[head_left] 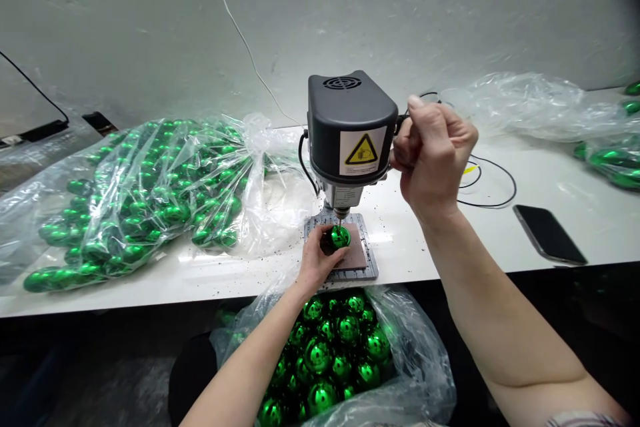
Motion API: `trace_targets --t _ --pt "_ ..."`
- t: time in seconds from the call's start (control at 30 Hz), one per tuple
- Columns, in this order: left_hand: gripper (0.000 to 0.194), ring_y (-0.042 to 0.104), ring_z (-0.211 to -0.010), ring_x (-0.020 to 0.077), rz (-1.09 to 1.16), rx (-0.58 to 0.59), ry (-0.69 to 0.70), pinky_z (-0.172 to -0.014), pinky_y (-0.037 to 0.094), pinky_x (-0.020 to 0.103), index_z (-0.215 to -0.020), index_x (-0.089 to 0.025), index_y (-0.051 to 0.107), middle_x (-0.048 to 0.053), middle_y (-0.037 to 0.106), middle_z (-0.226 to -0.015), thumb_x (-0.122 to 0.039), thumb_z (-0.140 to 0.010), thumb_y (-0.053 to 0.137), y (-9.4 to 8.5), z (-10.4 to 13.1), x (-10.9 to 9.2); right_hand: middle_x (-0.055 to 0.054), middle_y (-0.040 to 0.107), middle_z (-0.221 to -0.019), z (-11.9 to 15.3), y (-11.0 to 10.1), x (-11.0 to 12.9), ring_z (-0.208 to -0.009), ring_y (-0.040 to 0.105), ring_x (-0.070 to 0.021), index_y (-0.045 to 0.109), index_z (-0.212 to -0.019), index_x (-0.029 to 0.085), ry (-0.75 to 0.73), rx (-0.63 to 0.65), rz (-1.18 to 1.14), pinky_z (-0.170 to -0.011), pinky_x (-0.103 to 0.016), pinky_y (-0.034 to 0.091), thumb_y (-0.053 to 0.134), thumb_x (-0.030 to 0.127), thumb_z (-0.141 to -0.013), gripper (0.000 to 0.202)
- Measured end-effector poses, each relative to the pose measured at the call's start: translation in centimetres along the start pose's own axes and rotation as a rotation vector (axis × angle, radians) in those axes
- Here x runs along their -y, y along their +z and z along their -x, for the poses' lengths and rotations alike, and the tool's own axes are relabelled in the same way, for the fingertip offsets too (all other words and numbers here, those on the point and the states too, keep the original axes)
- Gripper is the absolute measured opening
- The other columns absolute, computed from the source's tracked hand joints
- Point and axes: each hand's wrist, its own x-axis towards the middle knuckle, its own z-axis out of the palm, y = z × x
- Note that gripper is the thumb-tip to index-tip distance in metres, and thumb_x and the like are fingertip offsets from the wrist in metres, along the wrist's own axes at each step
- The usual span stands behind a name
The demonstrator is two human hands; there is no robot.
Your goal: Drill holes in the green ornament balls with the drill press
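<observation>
A shiny green ball (341, 237) is held by the left hand (321, 255), thumb and fingers curled around its sides, over a brown board (359, 252) beneath the bit of a drill (353, 120). Whether the ball is touched by the bit cannot be told. At the drill's side, a lever (401, 123), mostly hidden, is clenched by the right hand (436, 147). Below the table (400, 230), more balls (320, 355) are held in an open plastic bag (425, 353).

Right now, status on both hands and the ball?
Left hand holding green ball beneath drill press. Right hand gripping side handle. Left fingers close to bit.
</observation>
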Motion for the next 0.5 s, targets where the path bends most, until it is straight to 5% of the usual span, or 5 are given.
trace_targets --t 0.2,0.5 --pt "0.050 0.065 -0.105 0.0276 0.006 0.018 0.005 -0.093 0.052 0.043 -0.119 -0.020 0.059 0.010 0.069 -0.112 -0.030 -0.075 0.081 -0.2 -0.1 0.2 0.006 0.034 -0.041 3.0 -1.0 -0.3 -0.035 0.029 -0.0060 0.038 -0.045 0.021 -0.190 -0.036 0.040 -0.037 -0.029 0.020 0.063 0.024 -0.086 0.049" --pt "0.048 0.065 -0.105 0.0277 0.025 0.047 -0.014 -0.091 0.053 0.042 -0.119 -0.020 0.060 0.010 0.069 -0.112 -0.030 -0.076 0.080 -0.6 -0.1 -0.4 0.006 0.025 -0.042 5.2 -3.3 -2.4 -0.038 0.025 -0.0040 0.020 -0.049 0.016 -0.348 0.101 0.017 -0.044 -0.027 0.019 0.063 0.019 -0.082 0.054"
